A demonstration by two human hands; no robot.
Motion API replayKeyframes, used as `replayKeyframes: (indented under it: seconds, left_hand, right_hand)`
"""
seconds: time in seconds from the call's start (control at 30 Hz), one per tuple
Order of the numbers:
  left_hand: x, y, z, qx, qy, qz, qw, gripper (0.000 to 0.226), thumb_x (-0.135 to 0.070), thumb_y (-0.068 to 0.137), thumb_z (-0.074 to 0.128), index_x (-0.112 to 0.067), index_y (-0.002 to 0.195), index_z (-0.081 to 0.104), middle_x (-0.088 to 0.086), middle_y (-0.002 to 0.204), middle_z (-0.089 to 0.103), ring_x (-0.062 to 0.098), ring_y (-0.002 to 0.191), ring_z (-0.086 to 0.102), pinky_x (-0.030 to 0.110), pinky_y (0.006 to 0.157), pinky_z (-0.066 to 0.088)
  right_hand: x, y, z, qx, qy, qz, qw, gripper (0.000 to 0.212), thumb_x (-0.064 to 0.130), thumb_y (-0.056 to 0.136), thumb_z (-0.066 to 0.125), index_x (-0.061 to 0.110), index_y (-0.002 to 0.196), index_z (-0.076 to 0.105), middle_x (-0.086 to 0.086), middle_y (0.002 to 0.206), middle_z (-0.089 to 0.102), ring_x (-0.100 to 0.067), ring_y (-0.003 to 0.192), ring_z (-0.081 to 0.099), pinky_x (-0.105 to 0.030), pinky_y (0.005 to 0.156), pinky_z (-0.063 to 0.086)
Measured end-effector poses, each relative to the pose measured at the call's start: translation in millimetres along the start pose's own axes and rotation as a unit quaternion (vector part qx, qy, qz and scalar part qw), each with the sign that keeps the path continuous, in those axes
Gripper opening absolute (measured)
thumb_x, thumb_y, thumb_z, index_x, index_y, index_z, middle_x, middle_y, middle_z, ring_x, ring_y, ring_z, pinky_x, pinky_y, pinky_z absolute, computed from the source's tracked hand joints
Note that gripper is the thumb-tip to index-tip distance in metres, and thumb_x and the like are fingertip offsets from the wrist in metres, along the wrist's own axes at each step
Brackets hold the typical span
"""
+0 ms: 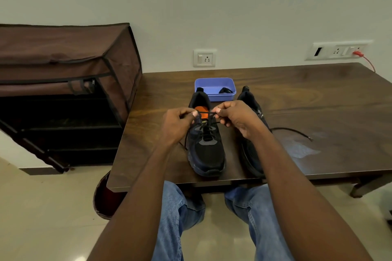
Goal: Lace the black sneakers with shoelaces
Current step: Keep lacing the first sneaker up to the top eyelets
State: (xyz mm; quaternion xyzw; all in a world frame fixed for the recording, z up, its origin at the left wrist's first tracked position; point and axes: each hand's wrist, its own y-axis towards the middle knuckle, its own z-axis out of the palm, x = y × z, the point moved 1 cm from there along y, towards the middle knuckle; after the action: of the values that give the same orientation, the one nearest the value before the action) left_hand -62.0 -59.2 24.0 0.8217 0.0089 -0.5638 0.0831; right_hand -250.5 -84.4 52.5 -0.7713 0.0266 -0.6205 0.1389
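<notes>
Both hands pinch the shoelace (209, 115) over the left sneaker (206, 144) on the counter (318, 112): left hand (180, 123) and right hand (235, 117), fingers curled, shoelace between them.

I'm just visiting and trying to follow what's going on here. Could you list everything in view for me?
sneakers: two, black, side by side on the table, one with an orange insole
shoelace: one, black, at the top eyelets of the left sneaker, pinched by both hands
loose lace: one, black, lying on the table right of the right sneaker
tray: one, blue, behind the sneakers, a small dark item inside
table: one, dark brown wood
shoe rack: one, brown fabric cover, left of the table
wall sockets: two plates, white, on the wall
cable: one, red, plugged in at the right plate
left hand: one, pinching the shoelace
right hand: one, pinching the shoelace
</notes>
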Motion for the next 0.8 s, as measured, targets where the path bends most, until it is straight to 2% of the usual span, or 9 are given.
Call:
replayKeyframes:
  seconds: [0.1,0.2,0.27,0.3,0.37,0.4,0.5,0.6,0.8]
  left_hand:
    - [-2.1,-0.8,-2.2,-0.084,0.058,-0.026,0.994,0.015,-0.017,0.095,0.063,-0.014,0.088,0.076,-0.004,0.077,0.071,0.004,0.067,0.059,0.018,0.059,0.044]
    - [0.0,-2.9,-2.0,-0.119,0.118,-0.072,0.983,0.017,-0.018,0.094,0.061,-0.014,0.084,0.074,-0.005,0.073,0.067,0.006,0.064,0.057,0.022,0.055,0.044]
    - [3.8,-2.3,0.0,-0.114,0.184,-0.077,0.973,0.014,-0.014,0.092,0.061,-0.010,0.093,0.074,-0.001,0.086,0.069,0.013,0.074,0.061,0.023,0.058,0.044]
    - [5.0,-1.0,1.1,-0.104,0.200,-0.049,0.973,0.017,-0.013,0.090,0.064,-0.010,0.103,0.074,0.001,0.101,0.070,0.015,0.087,0.063,0.023,0.066,0.047]
    - [3.5,1.7,4.7,-0.053,0.162,0.019,0.985,0.032,-0.011,0.089,0.068,-0.014,0.121,0.069,-0.004,0.118,0.064,0.010,0.108,0.058,0.023,0.089,0.047]
    - [-0.3,0.8,7.0,-0.015,0.108,0.033,0.994,0.034,-0.010,0.090,0.068,-0.015,0.123,0.068,-0.008,0.116,0.065,0.005,0.107,0.059,0.021,0.093,0.047]
    - [-4.4,-2.6,15.2,0.070,0.017,0.021,0.997,0.021,-0.010,0.093,0.067,-0.022,0.110,0.073,-0.011,0.095,0.071,0.009,0.093,0.068,0.029,0.084,0.058]
    - [-0.3,-0.3,18.3,0.065,0.010,0.009,0.998,0.018,-0.010,0.093,0.067,-0.025,0.096,0.074,-0.003,0.091,0.074,0.016,0.088,0.070,0.041,0.082,0.060]
    - [1.9,3.3,22.8,0.026,0.002,0.019,0.999,0.020,-0.008,0.094,0.064,-0.024,0.093,0.075,0.000,0.091,0.075,0.019,0.086,0.070,0.043,0.080,0.059]
  right_hand:
    - [-1.4,1.0,1.1,-0.005,0.009,0.013,1.000,0.012,-0.002,0.095,0.058,0.000,0.092,0.069,-0.008,0.075,0.067,-0.010,0.057,0.057,-0.018,0.049,0.046]
    - [-6.1,3.5,7.3,-0.060,-0.059,0.022,0.996,0.008,0.004,0.091,0.068,-0.001,0.085,0.067,-0.011,0.069,0.065,-0.012,0.052,0.057,-0.022,0.049,0.047]
    - [-6.5,5.8,11.8,-0.068,-0.083,0.030,0.994,0.010,0.001,0.094,0.062,-0.001,0.086,0.067,-0.012,0.071,0.064,-0.013,0.054,0.057,-0.022,0.050,0.048]
    - [-5.3,6.4,13.9,-0.060,-0.075,0.035,0.995,0.014,-0.003,0.096,0.054,-0.002,0.089,0.066,-0.012,0.072,0.063,-0.013,0.055,0.057,-0.020,0.050,0.049]
    - [-3.5,6.0,17.1,-0.036,-0.049,0.039,0.997,0.021,-0.009,0.097,0.044,-0.004,0.094,0.065,-0.013,0.074,0.062,-0.014,0.058,0.058,-0.018,0.050,0.050]
    - [-2.5,6.3,17.9,-0.027,-0.047,0.036,0.998,0.020,-0.010,0.097,0.045,-0.004,0.098,0.064,-0.014,0.076,0.064,-0.014,0.059,0.059,-0.019,0.052,0.051]
    - [-2.9,6.7,17.7,-0.019,-0.050,0.019,0.998,0.013,-0.003,0.094,0.058,0.002,0.106,0.062,-0.013,0.082,0.071,-0.013,0.057,0.061,-0.023,0.053,0.051]
    - [-3.7,9.0,18.8,-0.027,-0.040,0.018,0.999,0.015,0.001,0.092,0.065,0.002,0.106,0.061,-0.010,0.079,0.070,-0.011,0.055,0.060,-0.022,0.051,0.049]
    - [-4.2,13.6,20.1,-0.049,-0.011,0.016,0.999,0.015,0.001,0.092,0.065,-0.003,0.106,0.063,-0.016,0.087,0.070,-0.009,0.053,0.056,-0.017,0.045,0.045]
